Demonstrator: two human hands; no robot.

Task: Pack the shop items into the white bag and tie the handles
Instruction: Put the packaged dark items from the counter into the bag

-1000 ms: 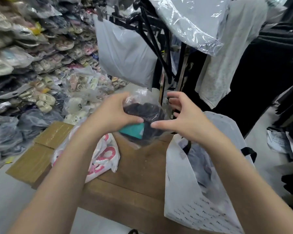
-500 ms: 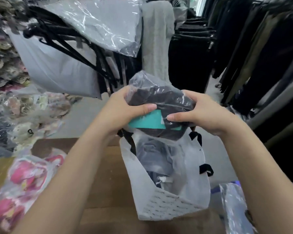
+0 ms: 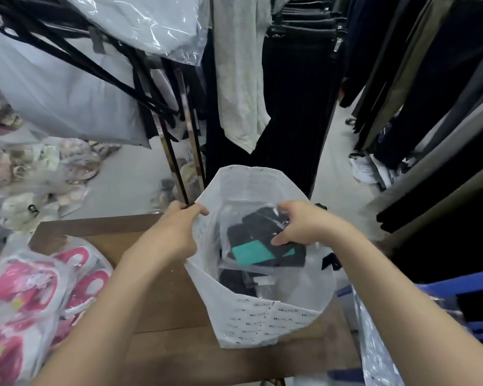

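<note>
The white bag (image 3: 265, 319) with small black print stands open on the wooden table (image 3: 162, 299). My left hand (image 3: 176, 232) grips its left rim and black handle, holding the mouth open. Inside the mouth, my right hand (image 3: 301, 227) grips a clear-wrapped packet of dark clothing with a teal label (image 3: 251, 252). Another wrapped dark item (image 3: 234, 280) lies below it in the bag. A black handle (image 3: 329, 261) hangs at the bag's right side.
Clear packets of pink slippers (image 3: 31, 299) lie on the table's left. Black hangers and plastic-covered garments (image 3: 101, 65) hang ahead on a rack. Dark trousers (image 3: 418, 87) hang on the right. A blue crate (image 3: 457, 307) and a plastic bag sit at right.
The packet has gone from above the bag down into its mouth. My left hand let go of the packet and took hold of the bag's left rim.
</note>
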